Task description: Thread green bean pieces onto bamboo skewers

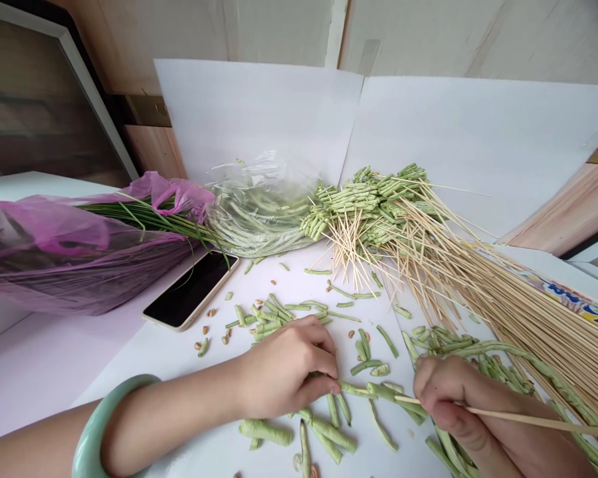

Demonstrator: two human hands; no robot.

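Note:
My right hand (453, 405) grips a thin bamboo skewer (523, 418), which runs out to the right, with its tip pointing left among the beans. My left hand (289, 368) pinches a cut green bean piece (351, 389) close to that tip. I cannot tell whether the skewer has pierced the piece. Loose cut green bean pieces (266, 318) lie scattered on the white table surface (279, 282) around both hands. A long string of green beans on skewers (508, 362) lies under and beyond my right hand.
A large bundle of bamboo skewers threaded with beans (373, 212) fans out at the back right. Behind it are a clear plastic bag of long beans (259, 212) and a pink bag of green stalks (80, 249). A smartphone (189, 290) lies face up at the table's left.

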